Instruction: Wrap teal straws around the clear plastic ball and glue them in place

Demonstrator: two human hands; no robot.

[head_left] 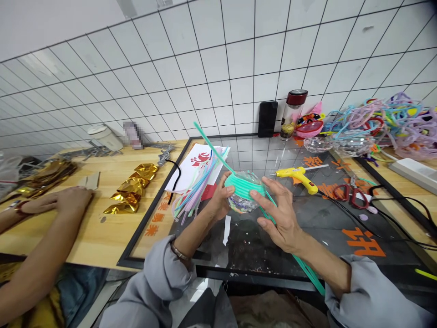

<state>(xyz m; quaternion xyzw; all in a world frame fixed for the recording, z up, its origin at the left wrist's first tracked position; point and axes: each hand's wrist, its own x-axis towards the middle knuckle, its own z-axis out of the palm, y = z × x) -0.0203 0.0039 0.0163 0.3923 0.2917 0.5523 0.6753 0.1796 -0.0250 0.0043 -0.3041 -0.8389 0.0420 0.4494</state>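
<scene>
Over the dark mat, my left hand (221, 196) is closed on the left side of a clear, faceted plastic bowl (244, 204). Rows of green pipe cleaner (243, 187) wrap around its side, and one green end sticks up to the upper left. My right hand (282, 214) is at the bowl's right side, fingers spread, one fingertip touching the green rows. Green lengths (309, 273) run from the bowl beneath this hand toward my right sleeve; whether the fingers pinch them is hidden. A bundle of pastel pipe cleaners (196, 187) lies left of the bowl on white paper (180, 168).
A yellow glue gun (297, 175) and red-handled scissors (351, 193) lie right, among black cables. Behind stand a phone (267, 119), glass bottle (292, 116) and heap of coloured strands (392, 123). At left, another person's hands (70, 202) rest near gold foil (134, 189).
</scene>
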